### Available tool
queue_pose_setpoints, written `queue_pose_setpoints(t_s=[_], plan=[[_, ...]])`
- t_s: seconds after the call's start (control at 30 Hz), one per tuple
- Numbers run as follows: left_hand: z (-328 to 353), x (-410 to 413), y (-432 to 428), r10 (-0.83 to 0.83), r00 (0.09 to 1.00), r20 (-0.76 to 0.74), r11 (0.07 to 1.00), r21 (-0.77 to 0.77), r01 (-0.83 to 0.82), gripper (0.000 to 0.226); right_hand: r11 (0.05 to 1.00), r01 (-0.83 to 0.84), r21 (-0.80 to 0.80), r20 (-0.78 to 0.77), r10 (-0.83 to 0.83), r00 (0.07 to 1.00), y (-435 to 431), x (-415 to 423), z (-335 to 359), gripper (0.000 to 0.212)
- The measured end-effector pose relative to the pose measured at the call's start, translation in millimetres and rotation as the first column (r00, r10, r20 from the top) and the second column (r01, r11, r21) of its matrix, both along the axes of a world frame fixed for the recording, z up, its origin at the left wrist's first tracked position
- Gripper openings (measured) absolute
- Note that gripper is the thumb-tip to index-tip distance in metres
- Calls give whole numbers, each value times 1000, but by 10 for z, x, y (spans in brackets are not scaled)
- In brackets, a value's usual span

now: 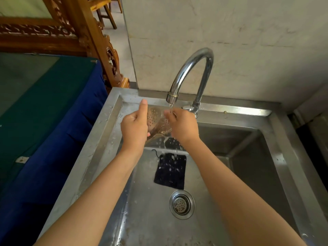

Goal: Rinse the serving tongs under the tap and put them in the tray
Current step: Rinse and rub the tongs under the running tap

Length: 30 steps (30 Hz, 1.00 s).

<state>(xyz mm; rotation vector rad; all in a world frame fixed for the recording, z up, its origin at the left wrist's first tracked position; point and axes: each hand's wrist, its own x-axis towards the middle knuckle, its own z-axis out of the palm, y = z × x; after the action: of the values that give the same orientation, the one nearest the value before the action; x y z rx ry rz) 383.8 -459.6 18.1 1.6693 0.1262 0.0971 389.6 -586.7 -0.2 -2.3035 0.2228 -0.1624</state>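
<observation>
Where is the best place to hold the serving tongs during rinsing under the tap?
Probably grip the lower handle end, from the left, as the left hand does. The perforated heads of the serving tongs point up toward the tap, so they stay free for water.

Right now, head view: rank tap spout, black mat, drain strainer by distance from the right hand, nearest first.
From the right hand:
1. Tap spout, just above the hand, water running onto it.
2. Black mat, on the sink floor below the hand.
3. Drain strainer, beyond the mat, nearest the camera.
</observation>
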Motion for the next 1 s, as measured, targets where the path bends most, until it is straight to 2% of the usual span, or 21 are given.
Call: queue_pose_setpoints(t_s=[0.07,0.13,0.23,0.33,0.47,0.57,0.63,0.7,0.77,0.83,0.9,1.0], plan=[[37,6,-3,-13,999,49,999,33,11,60,995,84,-47,-38,-86,996,13,3,15,54],[60,-1,-7,-27,995,92,998,65,21,59,998,61,26,-23,-61,998,10,1,21,52],[69,10,36,6,997,83,998,54,-11,56,961,-152,232,42,146,988,44,-52,38,10],[28,42,71,35,999,-21,997,-66,-37,50,829,-285,481,82,281,956,11,-103,29,39],[-79,155,14,-20,987,-161,972,-233,-18,36,676,-214,706,57,246,968,-85,-204,15,41],[-159,227,-28,-117,973,-198,933,-357,39,32,700,-191,688,72,196,978,-159,-284,-20,34],[-233,224,-40,-236,958,-165,901,-406,152,40,782,-164,602,80,146,986,-173,-296,-11,31],[-316,195,-64,-343,933,-110,894,-343,288,38,889,-114,443,104,75,992,-161,-282,17,26],[-381,172,-102,-375,923,-91,890,-315,330,27,945,-122,304,193,64,979,-135,-263,35,24],[-411,186,-151,-334,934,-128,879,-401,259,29,952,-112,285,239,43,970,-117,-254,32,25],[-411,232,-200,-290,937,-195,862,-479,167,28,948,-30,318,205,-38,978,-164,-294,-32,37],[-417,327,-279,-248,920,-303,823,-567,35,27,946,47,322,42,-64,997,-244,-531,-266,41]])
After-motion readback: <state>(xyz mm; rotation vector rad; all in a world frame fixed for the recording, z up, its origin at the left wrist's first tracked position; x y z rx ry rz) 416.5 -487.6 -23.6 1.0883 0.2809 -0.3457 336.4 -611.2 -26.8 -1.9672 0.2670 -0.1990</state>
